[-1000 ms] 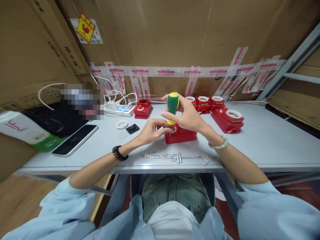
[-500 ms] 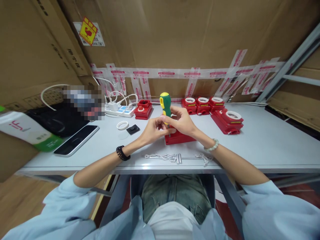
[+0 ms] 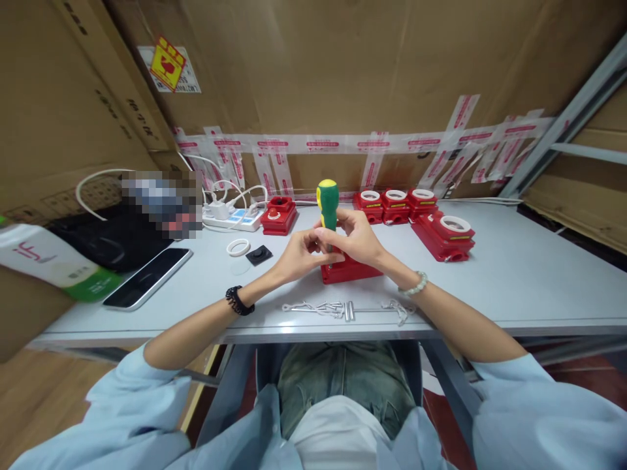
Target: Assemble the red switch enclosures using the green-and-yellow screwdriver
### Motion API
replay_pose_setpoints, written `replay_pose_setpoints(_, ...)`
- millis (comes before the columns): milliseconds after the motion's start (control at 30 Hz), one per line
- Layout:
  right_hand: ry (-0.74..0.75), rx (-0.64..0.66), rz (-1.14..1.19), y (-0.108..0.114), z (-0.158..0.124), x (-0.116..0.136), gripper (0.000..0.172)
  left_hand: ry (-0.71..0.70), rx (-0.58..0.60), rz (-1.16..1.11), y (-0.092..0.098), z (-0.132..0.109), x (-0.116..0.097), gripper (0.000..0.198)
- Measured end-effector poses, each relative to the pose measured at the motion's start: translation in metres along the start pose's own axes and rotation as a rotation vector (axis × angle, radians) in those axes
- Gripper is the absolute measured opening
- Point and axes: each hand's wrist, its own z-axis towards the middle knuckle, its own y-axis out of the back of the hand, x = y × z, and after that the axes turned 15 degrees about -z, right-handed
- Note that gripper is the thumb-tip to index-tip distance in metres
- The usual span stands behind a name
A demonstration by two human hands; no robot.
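Both hands at one red box point(image 3: 353, 269), on the table just under them. Driver point(image 3: 328, 205) upright, green-yellow handle above the fingers, tip at the near left part of the box. Right hand point(image 3: 360, 238) partly closed, thumb and fingers round the driver just below the handle. Left hand point(image 3: 300, 253) pinched low on the shaft; exact contact partly covered by the fingers.

Progress (judged): driver seems seated or nearly so; cannot tell whether a screw is going in or out, nor how far. White ring point(image 3: 238, 254), black pad point(image 3: 259, 254) and clear disc point(image 3: 240, 266) lie loose left of the left hand, so the box looks incomplete. Metal parts point(image 3: 349, 311) lie with white cord between the hands and the near edge, apparently unused. Beyond the right hand, three small boxes point(image 3: 396, 212) and, to its right, a larger box point(image 3: 441, 238) carry white rings and look more complete. A knobbed box point(image 3: 279, 217) beyond the left hand shows a dark opening, no ring.

Surface: pale grey table point(image 3: 529, 274). Far left of the left hand: phone point(image 3: 147, 279), tube point(image 3: 63, 264), black bag point(image 3: 98, 245); beyond that hand, power strip point(image 3: 245, 219) with plugs in.

Room: taped cardboard point(image 3: 304, 65) walls the far side; metal frame point(image 3: 573, 130) far right of the right hand; wood floor point(image 3: 39, 405) lower left.
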Motion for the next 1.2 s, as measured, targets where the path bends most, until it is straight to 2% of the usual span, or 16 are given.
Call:
replay_pose_setpoints(167,0.019,-0.028,0.026,0.001,-0.001,-0.003,0.017,0.052,0.145,0.076,0.005,-0.005,-0.008,0.028)
replay_pose_setpoints(367,0.033,-0.020,0.005,0.002,-0.001,0.001,0.019,-0.011,-0.006,-0.007,-0.001,-0.001,-0.001,0.037)
replay_pose_setpoints(567,0.051,-0.023,-0.028,0.004,-0.004,0.004,0.019,-0.003,0.144,0.108,0.004,-0.005,-0.005,0.023)
replay_pose_setpoints(733,0.051,-0.004,-0.027,0.005,-0.009,0.010,0.018,-0.046,0.027,0.040,-0.002,-0.001,-0.003,0.031)
replay_pose_setpoints(800,0.036,-0.015,-0.011,0.006,-0.009,0.011,0.016,-0.051,0.021,0.052,-0.002,-0.001,-0.002,0.030)
replay_pose_setpoints(900,0.013,-0.035,-0.006,0.005,-0.009,0.010,0.017,-0.056,0.128,0.120,0.003,-0.003,-0.006,0.020)
replay_pose_setpoints(1000,0.025,-0.049,-0.045,0.005,-0.009,0.007,0.020,-0.018,0.219,0.130,0.009,-0.004,-0.012,0.021)
replay_pose_setpoints(1200,0.013,-0.037,-0.080,0.008,-0.011,0.009,0.027,-0.019,0.089,0.102,0.006,0.001,-0.009,0.029)
